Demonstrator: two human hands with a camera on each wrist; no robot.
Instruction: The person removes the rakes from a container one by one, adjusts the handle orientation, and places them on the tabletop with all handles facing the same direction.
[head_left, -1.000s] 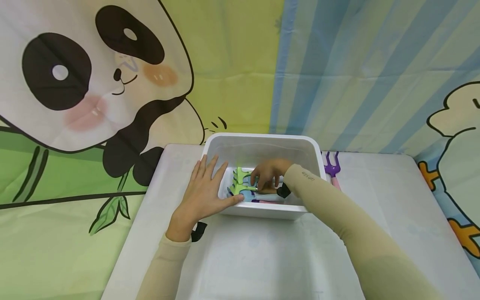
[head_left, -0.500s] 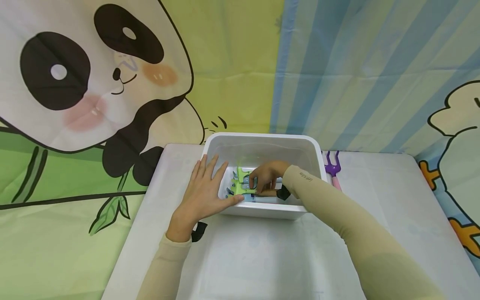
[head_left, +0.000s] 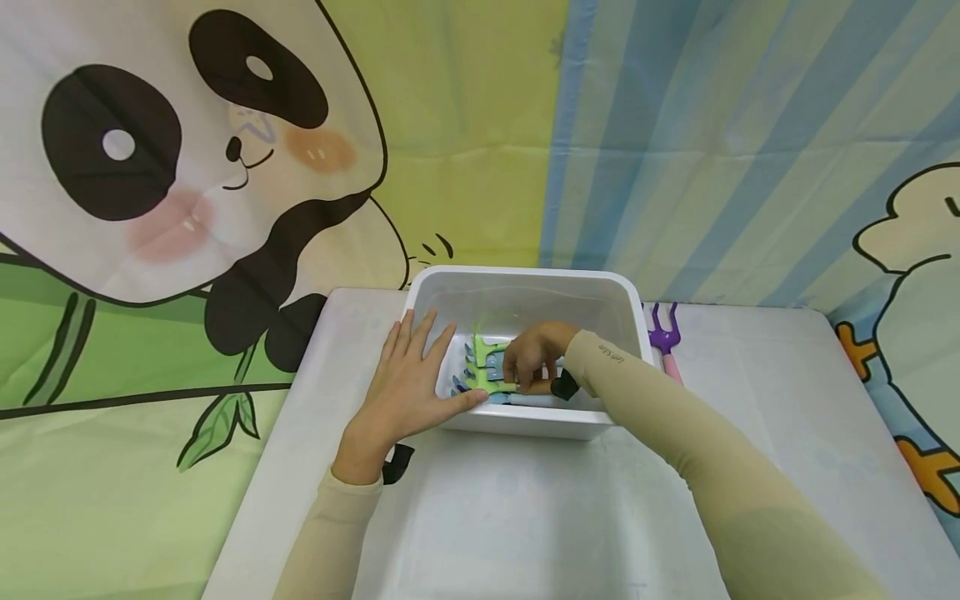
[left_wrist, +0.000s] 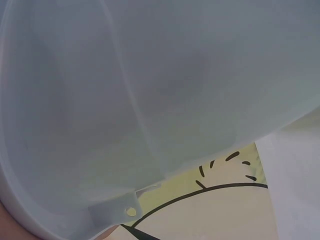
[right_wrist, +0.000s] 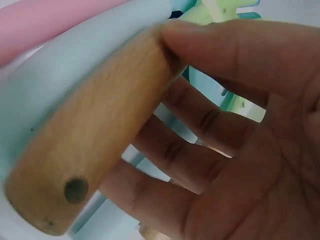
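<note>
A white plastic bin [head_left: 525, 422] holds several small garden tools. Inside it my right hand [head_left: 534, 357] grips a toy garden rake with a green head [head_left: 486, 381] by its wooden handle [right_wrist: 95, 130]. In the right wrist view the thumb lies along the handle near the green end, with the fingers curled beneath. A second green rake head [head_left: 487, 347] lies just behind. My left hand [head_left: 408, 387] rests on the bin's left front corner, fingers spread. The left wrist view shows mostly the bin's wall [left_wrist: 165, 90].
Beside the gripped handle lie a light blue handle [right_wrist: 55, 85] and a pink handle [right_wrist: 45, 22]. A purple fork [head_left: 664, 339] with a pink handle is on the white table [head_left: 525, 517], right of the bin. Printed fabric [head_left: 480, 150] hangs behind.
My right hand has gone from hovering over the tools with loose fingers to gripping the wooden handle. The green rake has shifted slightly. My left hand has stayed put.
</note>
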